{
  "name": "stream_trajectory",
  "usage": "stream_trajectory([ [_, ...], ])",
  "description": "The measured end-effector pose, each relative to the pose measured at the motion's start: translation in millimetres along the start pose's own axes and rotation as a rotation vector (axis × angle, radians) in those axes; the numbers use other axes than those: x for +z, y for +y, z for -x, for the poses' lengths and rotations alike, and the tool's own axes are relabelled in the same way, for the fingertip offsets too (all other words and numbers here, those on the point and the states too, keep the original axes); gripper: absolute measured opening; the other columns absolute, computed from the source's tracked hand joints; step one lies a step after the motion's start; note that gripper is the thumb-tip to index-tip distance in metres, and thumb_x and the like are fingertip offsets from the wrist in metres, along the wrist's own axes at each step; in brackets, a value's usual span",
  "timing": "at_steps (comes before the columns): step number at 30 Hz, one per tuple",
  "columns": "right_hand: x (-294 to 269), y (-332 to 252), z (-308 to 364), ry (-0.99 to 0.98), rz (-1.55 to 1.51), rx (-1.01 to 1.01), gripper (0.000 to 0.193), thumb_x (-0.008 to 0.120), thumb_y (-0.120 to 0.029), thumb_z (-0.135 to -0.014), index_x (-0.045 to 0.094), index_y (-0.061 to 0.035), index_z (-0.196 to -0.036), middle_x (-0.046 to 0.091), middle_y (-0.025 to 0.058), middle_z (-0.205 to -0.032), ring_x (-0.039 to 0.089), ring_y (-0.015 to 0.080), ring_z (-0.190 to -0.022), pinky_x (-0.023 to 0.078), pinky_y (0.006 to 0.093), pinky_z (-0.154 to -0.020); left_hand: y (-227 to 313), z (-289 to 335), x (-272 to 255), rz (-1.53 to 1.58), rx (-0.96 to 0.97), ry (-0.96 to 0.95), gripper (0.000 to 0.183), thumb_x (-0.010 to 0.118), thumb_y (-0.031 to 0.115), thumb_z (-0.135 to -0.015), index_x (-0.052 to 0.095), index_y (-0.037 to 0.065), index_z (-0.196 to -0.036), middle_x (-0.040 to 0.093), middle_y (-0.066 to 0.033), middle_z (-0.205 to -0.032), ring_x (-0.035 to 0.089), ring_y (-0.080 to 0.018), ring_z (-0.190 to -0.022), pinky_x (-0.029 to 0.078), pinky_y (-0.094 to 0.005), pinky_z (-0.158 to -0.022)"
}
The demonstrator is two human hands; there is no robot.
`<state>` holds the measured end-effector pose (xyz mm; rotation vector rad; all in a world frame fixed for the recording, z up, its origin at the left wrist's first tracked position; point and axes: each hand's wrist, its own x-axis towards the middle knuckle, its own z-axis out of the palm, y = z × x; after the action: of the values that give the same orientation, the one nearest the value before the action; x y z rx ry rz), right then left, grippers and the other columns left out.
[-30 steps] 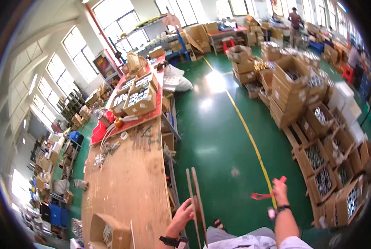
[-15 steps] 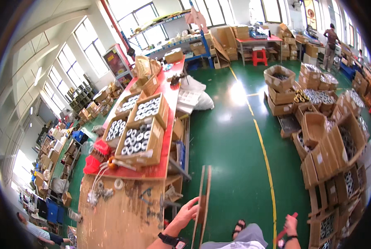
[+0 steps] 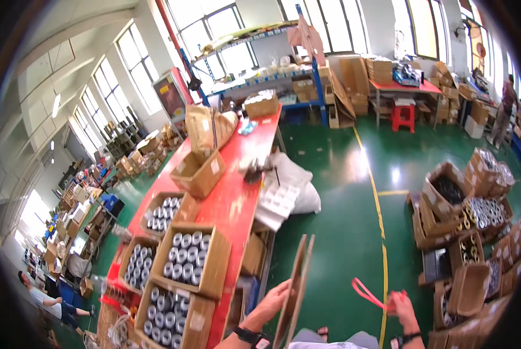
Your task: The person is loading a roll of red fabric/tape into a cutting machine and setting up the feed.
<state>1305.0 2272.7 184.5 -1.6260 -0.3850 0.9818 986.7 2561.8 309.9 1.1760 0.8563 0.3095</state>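
Observation:
My left hand (image 3: pixel 274 298) is closed on the edge of a flattened cardboard box (image 3: pixel 298 285), held upright and seen nearly edge-on. Two brown layers show, with a narrow gap between them. To its right, my right hand (image 3: pixel 403 308) grips a thin red loop (image 3: pixel 370 295) that sticks out leftward over the green floor; its exact kind is unclear. Left of my left hand, cardboard boxes (image 3: pixel 205 279) filled with dark, ring-ended cylindrical parts (image 3: pixel 186 256) stand on a red-topped workbench (image 3: pixel 237 200).
An open carton (image 3: pixel 197 180) and a brown paper bag (image 3: pixel 205 128) sit farther along the bench. White sacks (image 3: pixel 307 198) lean beside it. Stacked boxes of metal parts (image 3: pixel 484 212) line the right side. A yellow floor line (image 3: pixel 378 215) runs ahead. People stand far right and lower left.
My view has moved forward along the bench, and its boxes now appear nearer. The flattened box stays in my left hand. The red thing in my right hand now shows as a loop pointing left.

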Motion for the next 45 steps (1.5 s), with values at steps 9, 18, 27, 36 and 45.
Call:
stream_trajectory([
  [9, -111, -25, -344, 0.228, -0.241, 0.247, 0.018, 0.057, -0.030, -0.092, 0.056, -0.0125, -0.093, 0.053, 0.0001, -0.069, 0.053, 0.0172, -0.062, 0.047, 0.0358, -0.057, 149, -365, -4, 0.060, 0.077, -0.174, 0.059, 0.053, 0.021, -0.096, 0.027, 0.003, -0.147, 0.045, 0.0076, -0.078, 0.042, -0.0040, -0.069, 0.037, -0.0202, -0.063],
  [18, 157, -450, -755, -0.425, 0.340, -0.165, 0.019, 0.055, -0.022, -0.091, 0.062, -0.0044, -0.088, 0.049, -0.0048, -0.061, 0.046, 0.0060, -0.050, 0.041, 0.0234, -0.047, 289, -626, -67, 0.106, 0.096, 0.003, 0.062, 0.053, 0.025, -0.097, 0.025, 0.004, -0.147, 0.052, 0.0031, -0.085, 0.048, -0.0066, -0.074, 0.042, -0.0226, -0.069],
  [27, 225, -591, -954, -0.687, 0.026, -0.261, 0.032, 0.053, -0.017, -0.088, 0.058, 0.0025, -0.113, 0.056, 0.0023, -0.083, 0.051, 0.0086, -0.070, 0.044, 0.0236, -0.062, 458, -945, -100, 0.027, 0.329, 0.023, 0.077, 0.066, 0.017, -0.089, 0.017, 0.001, -0.146, 0.060, -0.0076, -0.101, 0.059, -0.0136, -0.092, 0.048, -0.0280, -0.080],
  [36, 226, -673, -1238, -0.692, 0.079, -0.589, 0.043, 0.061, -0.033, -0.090, 0.052, 0.0027, -0.112, 0.052, 0.0000, -0.087, 0.043, 0.0071, -0.073, 0.040, 0.0216, -0.066, 569, -1207, -124, -0.117, 0.422, 0.262, 0.087, 0.072, 0.017, -0.084, 0.013, 0.001, -0.146, 0.060, -0.0117, -0.105, 0.060, -0.0170, -0.094, 0.049, -0.0304, -0.084],
  [45, 265, -816, -1457, -0.737, 0.252, -0.541, 0.029, 0.051, -0.019, -0.091, 0.056, 0.0037, -0.108, 0.056, 0.0021, -0.083, 0.052, 0.0100, -0.076, 0.045, 0.0264, -0.068, 693, -1377, -161, -0.031, 0.383, 0.346, 0.084, 0.072, 0.016, -0.083, 0.017, -0.001, -0.144, 0.057, -0.0118, -0.103, 0.059, -0.0166, -0.093, 0.049, -0.0295, -0.083],
])
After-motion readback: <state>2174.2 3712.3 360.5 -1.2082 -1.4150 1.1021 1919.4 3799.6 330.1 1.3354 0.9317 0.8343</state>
